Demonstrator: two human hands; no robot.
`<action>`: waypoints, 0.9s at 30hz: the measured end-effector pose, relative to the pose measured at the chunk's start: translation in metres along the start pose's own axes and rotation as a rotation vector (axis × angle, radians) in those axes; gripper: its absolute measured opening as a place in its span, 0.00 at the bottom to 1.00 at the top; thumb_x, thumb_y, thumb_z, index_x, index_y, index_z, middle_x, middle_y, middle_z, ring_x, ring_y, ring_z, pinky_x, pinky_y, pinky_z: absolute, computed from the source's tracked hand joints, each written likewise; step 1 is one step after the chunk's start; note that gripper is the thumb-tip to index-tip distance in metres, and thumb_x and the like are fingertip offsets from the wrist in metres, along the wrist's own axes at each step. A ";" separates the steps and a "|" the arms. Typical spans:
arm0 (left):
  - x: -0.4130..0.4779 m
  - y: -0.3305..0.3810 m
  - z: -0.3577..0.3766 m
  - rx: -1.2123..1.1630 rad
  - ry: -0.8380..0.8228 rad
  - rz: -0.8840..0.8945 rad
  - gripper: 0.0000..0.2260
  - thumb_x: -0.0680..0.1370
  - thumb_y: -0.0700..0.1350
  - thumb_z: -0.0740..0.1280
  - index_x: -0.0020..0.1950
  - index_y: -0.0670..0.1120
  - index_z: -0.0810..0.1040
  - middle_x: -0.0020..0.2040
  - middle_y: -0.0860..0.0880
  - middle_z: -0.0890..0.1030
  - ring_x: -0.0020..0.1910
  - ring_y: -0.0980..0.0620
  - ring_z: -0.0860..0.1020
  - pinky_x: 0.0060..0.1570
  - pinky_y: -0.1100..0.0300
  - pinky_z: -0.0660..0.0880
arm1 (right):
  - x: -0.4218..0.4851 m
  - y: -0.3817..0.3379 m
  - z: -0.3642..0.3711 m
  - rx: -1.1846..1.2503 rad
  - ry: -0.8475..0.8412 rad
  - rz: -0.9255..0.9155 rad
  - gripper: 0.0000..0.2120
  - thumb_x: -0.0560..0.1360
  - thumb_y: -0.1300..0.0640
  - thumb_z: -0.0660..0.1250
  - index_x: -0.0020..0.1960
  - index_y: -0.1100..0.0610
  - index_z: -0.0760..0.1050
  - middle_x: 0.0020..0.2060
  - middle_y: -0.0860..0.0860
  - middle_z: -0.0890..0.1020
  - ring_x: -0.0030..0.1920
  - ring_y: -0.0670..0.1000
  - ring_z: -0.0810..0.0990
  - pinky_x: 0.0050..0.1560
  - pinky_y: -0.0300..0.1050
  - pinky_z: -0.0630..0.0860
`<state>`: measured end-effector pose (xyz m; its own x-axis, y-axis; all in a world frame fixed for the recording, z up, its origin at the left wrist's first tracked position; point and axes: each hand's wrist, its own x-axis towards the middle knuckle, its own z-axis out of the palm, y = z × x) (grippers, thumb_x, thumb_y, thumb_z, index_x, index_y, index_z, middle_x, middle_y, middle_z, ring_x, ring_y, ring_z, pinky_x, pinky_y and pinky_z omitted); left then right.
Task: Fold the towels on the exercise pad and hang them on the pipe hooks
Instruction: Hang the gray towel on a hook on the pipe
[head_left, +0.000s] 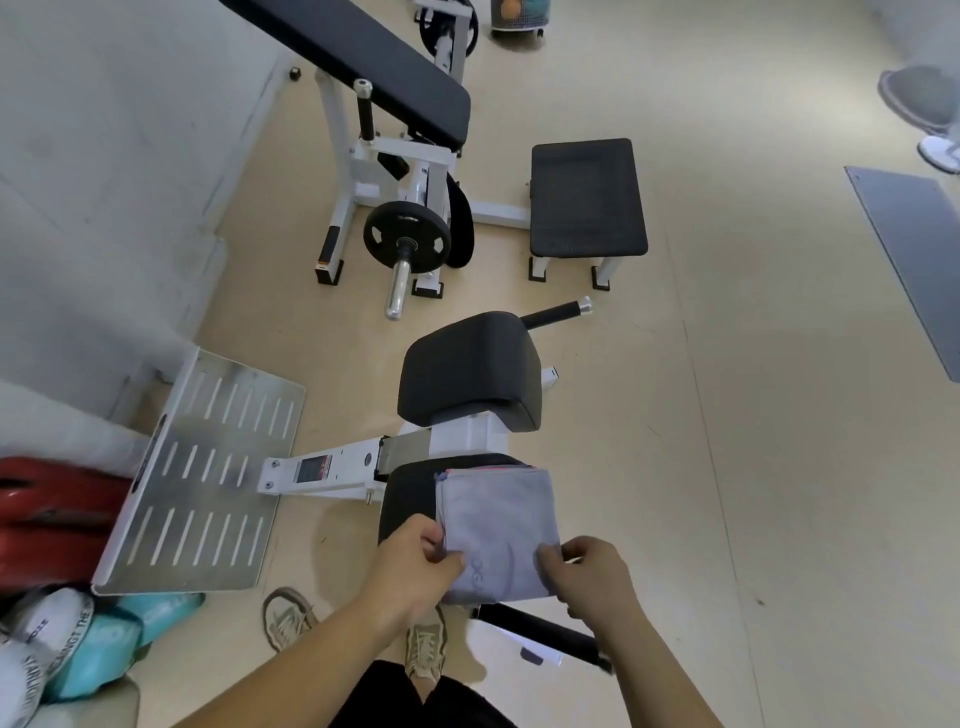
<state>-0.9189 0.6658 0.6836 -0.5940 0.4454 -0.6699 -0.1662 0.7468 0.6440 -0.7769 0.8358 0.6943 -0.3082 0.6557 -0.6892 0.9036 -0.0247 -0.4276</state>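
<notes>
A grey towel (496, 525) lies folded into a narrow rectangle on the black pad (408, 499) of a white-framed machine, covering the pad's right part and reaching toward the person. The left hand (415, 564) pinches the towel's left edge between thumb and curled fingers. The right hand (587, 577) grips the near right corner, fingers curled over the cloth. Both hands hold the near end, with a printed logo on the fabric between them. A thin pink line runs along the towel's far edge. It may be a hem or a second layer underneath, but the view does not settle which.

Just beyond the pad sits a second, thicker black cushion (467, 369) on the same frame. A slotted metal footplate (202, 478) stands at the left end of that frame. A black bar (545, 631) juts out below the towel, near the person's shoes (426, 649).

Farther off on the beige floor (727, 415) stands another machine with a long black bench (363, 57), a weight plate (407, 236) and a square seat (587, 197). A red object (52, 514) and teal bags (104, 654) lie at the lower left. A grey mat (914, 249) lies at the right edge.
</notes>
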 end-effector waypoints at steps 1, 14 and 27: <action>-0.001 -0.001 0.002 -0.004 0.000 0.007 0.08 0.77 0.44 0.74 0.50 0.50 0.76 0.43 0.51 0.81 0.42 0.55 0.80 0.36 0.64 0.76 | -0.001 0.000 -0.002 0.007 0.007 -0.015 0.15 0.71 0.45 0.70 0.37 0.57 0.75 0.32 0.49 0.81 0.33 0.51 0.76 0.38 0.48 0.77; -0.003 -0.003 0.004 -0.132 0.032 0.007 0.10 0.78 0.41 0.70 0.51 0.55 0.74 0.45 0.46 0.81 0.45 0.48 0.83 0.47 0.47 0.85 | -0.022 -0.005 -0.013 0.541 -0.100 0.116 0.13 0.71 0.61 0.79 0.47 0.66 0.78 0.41 0.62 0.83 0.37 0.57 0.80 0.42 0.49 0.83; -0.014 0.014 -0.029 0.011 0.103 0.169 0.18 0.79 0.47 0.71 0.67 0.49 0.74 0.57 0.56 0.78 0.57 0.54 0.78 0.58 0.59 0.76 | -0.051 -0.069 -0.013 0.445 -0.056 -0.192 0.13 0.69 0.65 0.75 0.50 0.65 0.76 0.46 0.60 0.83 0.43 0.60 0.83 0.39 0.47 0.83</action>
<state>-0.9361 0.6558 0.7124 -0.6903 0.5120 -0.5111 -0.0496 0.6713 0.7395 -0.8197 0.8138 0.7672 -0.4835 0.6391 -0.5982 0.6174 -0.2355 -0.7506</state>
